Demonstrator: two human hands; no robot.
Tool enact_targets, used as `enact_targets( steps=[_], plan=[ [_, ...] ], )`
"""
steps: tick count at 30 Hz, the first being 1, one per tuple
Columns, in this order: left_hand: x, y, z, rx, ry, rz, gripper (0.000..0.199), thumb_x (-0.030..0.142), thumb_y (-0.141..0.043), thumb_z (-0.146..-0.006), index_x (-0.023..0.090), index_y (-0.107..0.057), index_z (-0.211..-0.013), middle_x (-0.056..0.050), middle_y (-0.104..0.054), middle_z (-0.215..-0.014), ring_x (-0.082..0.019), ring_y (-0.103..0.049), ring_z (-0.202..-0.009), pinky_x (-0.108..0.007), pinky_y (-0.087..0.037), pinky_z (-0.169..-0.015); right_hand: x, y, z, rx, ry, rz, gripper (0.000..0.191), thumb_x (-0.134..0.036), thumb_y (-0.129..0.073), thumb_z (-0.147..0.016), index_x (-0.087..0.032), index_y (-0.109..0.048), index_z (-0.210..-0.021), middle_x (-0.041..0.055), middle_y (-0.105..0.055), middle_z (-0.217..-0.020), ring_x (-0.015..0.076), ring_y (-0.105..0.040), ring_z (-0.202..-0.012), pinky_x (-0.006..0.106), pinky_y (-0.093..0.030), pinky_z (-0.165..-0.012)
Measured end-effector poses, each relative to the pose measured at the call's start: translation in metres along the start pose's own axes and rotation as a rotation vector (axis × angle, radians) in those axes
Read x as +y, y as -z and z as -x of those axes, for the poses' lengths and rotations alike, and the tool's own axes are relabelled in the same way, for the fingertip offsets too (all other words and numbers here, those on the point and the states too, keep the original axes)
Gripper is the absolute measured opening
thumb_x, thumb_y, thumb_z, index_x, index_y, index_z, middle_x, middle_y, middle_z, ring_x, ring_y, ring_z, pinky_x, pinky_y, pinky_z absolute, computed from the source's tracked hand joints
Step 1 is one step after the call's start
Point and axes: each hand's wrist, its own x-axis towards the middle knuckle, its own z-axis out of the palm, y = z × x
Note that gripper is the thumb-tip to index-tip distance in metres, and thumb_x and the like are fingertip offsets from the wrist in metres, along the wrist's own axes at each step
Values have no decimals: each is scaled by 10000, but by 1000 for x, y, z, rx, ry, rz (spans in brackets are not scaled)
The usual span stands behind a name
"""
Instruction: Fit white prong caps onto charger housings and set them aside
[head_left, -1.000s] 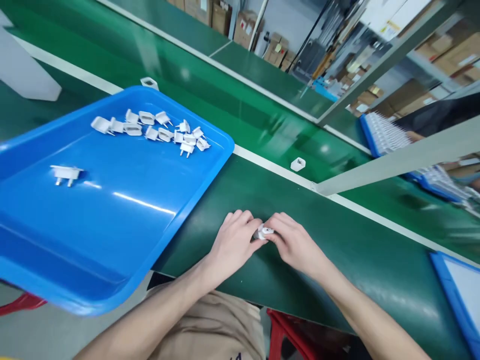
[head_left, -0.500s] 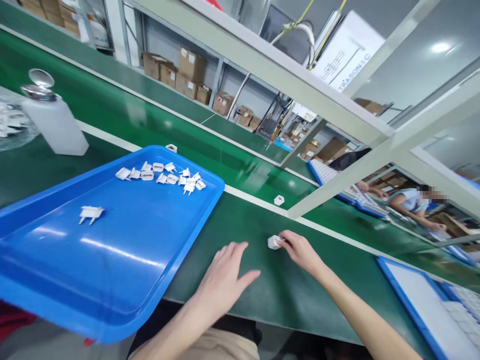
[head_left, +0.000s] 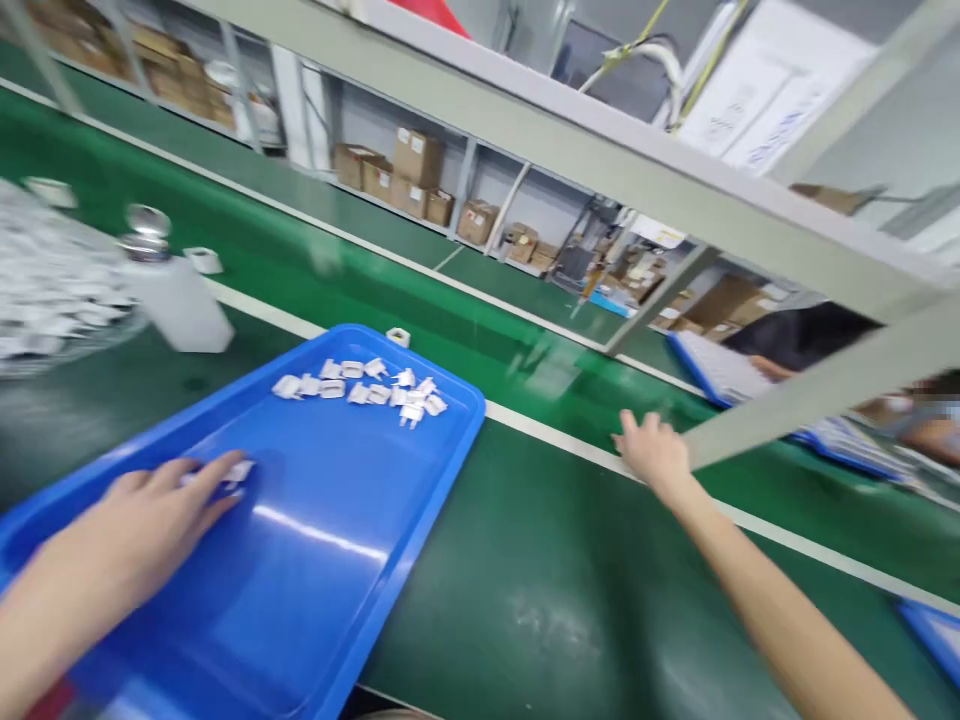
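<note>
My left hand (head_left: 154, 515) is over the blue tray (head_left: 420, 560), its thumb and fingertips closed round a white two-pin plug piece (head_left: 238, 474). Part of that piece is hidden behind the fingers. Several more white plug pieces (head_left: 377, 394) lie in a cluster at the far end of the tray. My right hand (head_left: 654, 450) is stretched out over the green belt (head_left: 540, 365), beside the foot of a pale post. Its fingers look curled, with the tips turned away from me, so what they hold, if anything, is hidden.
A white bottle with a metal cap (head_left: 184, 300) and a heap of white parts (head_left: 56, 275) stand at left. White housings (head_left: 398, 337) sit on the belt. A pale frame post (head_left: 795, 390) slants at right. Blue-edged trays (head_left: 712, 370) and co-workers' arms are beyond.
My left hand has moved left into the tray and closed on the lone plug piece. My right hand has moved forward from the table to the belt; the white housing it held no longer shows.
</note>
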Motion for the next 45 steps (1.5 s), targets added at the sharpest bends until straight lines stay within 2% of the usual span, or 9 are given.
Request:
enact_targets(
  steps=[5,9,14,19,25,29,33,38,45],
  plan=[
    [-1,17,5,-165,47,-377,486,514,-344,-1030,218,-723,-960,-16,-664,-876,-191,-698,-758,-289,-555,-708,-2,-19,-46,-58,80,-34,268,-354,-659,-1023,-166,-632,-834,-57,-543,-661,91,-483,-515,236,-470,-538],
    [49,14,25,-197,71,-286,322,451,-449,-1042,243,-687,-1103,-43,-691,-1064,-191,-719,-876,-282,-580,-776,13,-17,-41,63,247,-88,408,-127,-521,-995,-235,-533,-601,-3,-382,-511,129,-321,-394,323,-298,-451],
    [141,-17,62,-238,-43,33,149,310,-567,-1039,320,-663,-1152,3,-681,-1103,-125,-716,-953,-177,-564,-829,-4,-1,27,118,551,-196,154,-162,-533,-944,-197,-665,-1016,183,-671,-922,323,-671,-784,451,-546,-699],
    [193,-91,89,-436,-40,369,224,217,-583,-1022,347,-630,-1199,13,-677,-1122,-109,-706,-924,-161,-569,-813,-47,26,108,18,874,-266,427,-27,-437,-928,-159,-581,-1308,161,-705,-1095,316,-666,-946,450,-605,-790],
    [238,-157,84,-520,-3,469,351,144,-610,-962,338,-516,-1239,42,-641,-1003,-121,-637,-789,-229,-553,-710,-24,49,138,-195,597,-883,367,-323,-526,-1083,-251,-482,-1440,125,-626,-1297,249,-646,-1109,384,-591,-904],
    [260,-177,57,-568,-126,471,563,149,-673,-951,348,-409,-1407,16,-657,-1120,-157,-674,-964,-284,-576,-868,-9,20,137,-607,476,-1537,325,-358,-654,-1030,-320,-584,-1345,38,-692,-1139,180,-682,-942,310,-588,-825],
    [262,-196,21,-664,-212,306,933,279,-857,-841,341,-265,-1560,-79,-515,-1481,-262,-553,-1326,-413,-521,-1092,-8,-15,123,-651,164,-2100,279,-349,-752,-963,-239,-644,-1196,40,-714,-989,158,-687,-805,267,-570,-674],
    [251,-218,13,-766,-313,137,271,341,-597,-1036,280,-570,-1299,-75,-582,-1350,-289,-550,-1260,-514,-498,-1047,-2,-27,116,-729,68,-2387,255,-307,-771,-948,-218,-665,-1162,48,-738,-981,142,-707,-810,259,-587,-731],
    [239,-219,30,-636,-256,234,274,300,-706,-971,249,-578,-1208,-23,-650,-1116,-227,-597,-1010,-373,-501,-847,-6,-33,125,-727,63,-2419,351,-238,-861,-849,-223,-713,-1168,52,-733,-1116,210,-747,-1042,374,-612,-973]
  ],
)
